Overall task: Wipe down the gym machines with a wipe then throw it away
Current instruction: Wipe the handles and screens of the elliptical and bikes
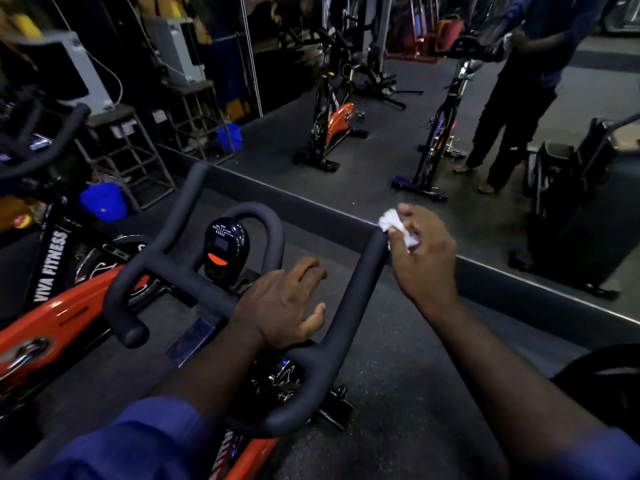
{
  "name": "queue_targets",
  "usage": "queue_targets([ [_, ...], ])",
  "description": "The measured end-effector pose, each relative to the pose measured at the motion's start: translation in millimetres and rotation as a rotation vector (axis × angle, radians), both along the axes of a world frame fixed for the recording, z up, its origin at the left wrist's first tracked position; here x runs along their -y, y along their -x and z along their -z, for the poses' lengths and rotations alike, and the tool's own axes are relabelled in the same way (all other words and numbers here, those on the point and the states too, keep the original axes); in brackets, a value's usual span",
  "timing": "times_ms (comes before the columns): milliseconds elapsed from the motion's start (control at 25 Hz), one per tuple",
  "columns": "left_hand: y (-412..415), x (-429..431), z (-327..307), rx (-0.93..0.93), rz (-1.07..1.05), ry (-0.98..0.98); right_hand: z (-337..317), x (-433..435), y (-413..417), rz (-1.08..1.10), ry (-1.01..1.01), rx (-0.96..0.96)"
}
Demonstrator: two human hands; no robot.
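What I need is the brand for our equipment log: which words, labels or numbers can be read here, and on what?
"VIVA FITNESS": white letters on the left bike's black frame.
Console: a line emblem only, no readable letters.
White lettering below the handlebar: blurred and cut off, unreadable.
Stand labels: too blurred to read.

Dim indoor light, cool cast. Small glare spots on glossy black oval console [227, 242] and orange bike frame [52, 317]. Upper-left corner smeared; wide-angle bending at edges.
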State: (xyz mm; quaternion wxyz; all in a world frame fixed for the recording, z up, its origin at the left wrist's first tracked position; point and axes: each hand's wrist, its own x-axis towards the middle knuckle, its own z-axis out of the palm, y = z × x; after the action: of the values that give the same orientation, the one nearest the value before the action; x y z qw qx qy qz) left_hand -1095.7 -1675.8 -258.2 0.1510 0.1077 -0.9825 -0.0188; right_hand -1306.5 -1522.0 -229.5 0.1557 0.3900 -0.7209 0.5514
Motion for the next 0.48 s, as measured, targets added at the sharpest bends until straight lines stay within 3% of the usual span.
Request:
queue_targets([
  [160,0.4,-1.1,-1.8,0.012,-0.015,-0.011,-10.8,16.4,-1.3,-0.290,-0.265,-0.299],
  [320,0.5,-2.0,-2.2,0.033,-0.029,-0.010,-25.6,29.7,7.1,-0.338,-0.464,-0.150],
  [400,-0.6,-2.1,-2.5,0.043,-0.036,-0.005,-32.1,40.8,0.0,-0.297,-0.352,0.240],
  [480,-1.3,-1.9,-2.6,0.057,-0.036,-0.008,-31.6,50.2,-12.3,-0.273,0.045,0.981],
])
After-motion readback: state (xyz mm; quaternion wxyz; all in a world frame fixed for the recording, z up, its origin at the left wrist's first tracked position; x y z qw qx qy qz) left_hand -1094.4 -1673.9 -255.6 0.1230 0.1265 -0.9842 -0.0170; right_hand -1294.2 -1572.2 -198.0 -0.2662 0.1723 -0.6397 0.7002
